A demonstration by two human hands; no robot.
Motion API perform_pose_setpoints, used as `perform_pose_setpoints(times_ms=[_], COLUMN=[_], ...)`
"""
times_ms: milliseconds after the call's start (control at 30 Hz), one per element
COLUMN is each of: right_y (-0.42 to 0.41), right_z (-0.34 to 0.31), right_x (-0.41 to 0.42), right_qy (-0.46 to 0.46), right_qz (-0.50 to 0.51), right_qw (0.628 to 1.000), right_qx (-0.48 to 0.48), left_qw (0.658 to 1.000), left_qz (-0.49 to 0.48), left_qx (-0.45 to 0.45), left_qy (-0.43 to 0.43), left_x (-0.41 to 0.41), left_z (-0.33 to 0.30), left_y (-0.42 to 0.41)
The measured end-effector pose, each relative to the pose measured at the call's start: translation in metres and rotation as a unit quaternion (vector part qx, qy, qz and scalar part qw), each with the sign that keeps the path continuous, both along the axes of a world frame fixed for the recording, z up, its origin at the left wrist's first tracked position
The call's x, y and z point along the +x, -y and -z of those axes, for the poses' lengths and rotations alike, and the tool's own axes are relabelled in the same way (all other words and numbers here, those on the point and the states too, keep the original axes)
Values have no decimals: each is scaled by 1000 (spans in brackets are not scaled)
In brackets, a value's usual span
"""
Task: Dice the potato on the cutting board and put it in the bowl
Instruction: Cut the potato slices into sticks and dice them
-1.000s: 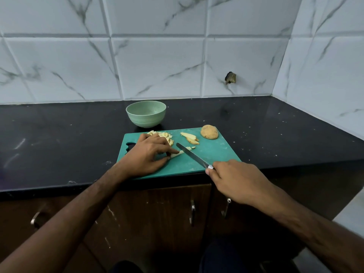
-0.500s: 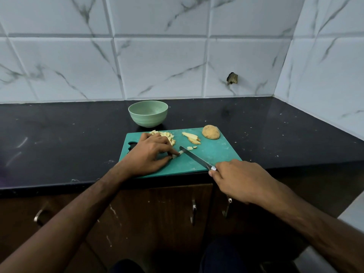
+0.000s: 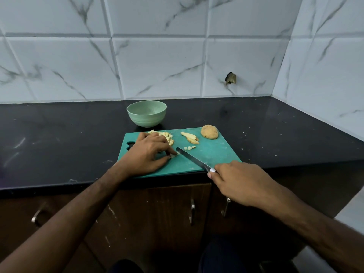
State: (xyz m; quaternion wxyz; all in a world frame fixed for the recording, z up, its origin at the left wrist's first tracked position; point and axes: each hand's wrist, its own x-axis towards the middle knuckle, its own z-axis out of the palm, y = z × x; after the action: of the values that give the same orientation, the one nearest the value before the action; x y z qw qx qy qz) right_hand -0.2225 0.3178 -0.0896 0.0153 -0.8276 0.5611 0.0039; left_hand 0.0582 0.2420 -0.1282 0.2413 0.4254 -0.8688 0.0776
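Since a second ago, the steel knife has chopped the stick under the left hand down to a stub, leaving a few new cubes on the teal plastic cutting board. That hand pinches the stub, fingertips curled; the right hand is wrapped around the knife handle. Raw potato is firm, wet and likely slippery, so short pieces want a tucked-finger hold. Diced pile, unpeeled slices and the brown potato half sit far on the board; the pale green bowl looks empty, though its bottom is hidden.

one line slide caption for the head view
Left hand steadies a potato strip as the right hand works the knife on the cutting board.
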Motion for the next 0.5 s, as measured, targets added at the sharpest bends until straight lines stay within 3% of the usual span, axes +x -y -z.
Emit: perform_pose_setpoints(times_ms=[400,500], right_y=[3,-1], right_z=[-5,-4], right_x=[-5,-4], right_qy=[-5,12], right_qz=[16,6], right_qw=[999,1000], right_qx=[-50,-26], left_qw=[1000,1000], left_qz=[-4,-2], left_qx=[-6,-13], left_qy=[-9,-16], left_x=[0,0], left_z=[0,0], left_y=[0,0])
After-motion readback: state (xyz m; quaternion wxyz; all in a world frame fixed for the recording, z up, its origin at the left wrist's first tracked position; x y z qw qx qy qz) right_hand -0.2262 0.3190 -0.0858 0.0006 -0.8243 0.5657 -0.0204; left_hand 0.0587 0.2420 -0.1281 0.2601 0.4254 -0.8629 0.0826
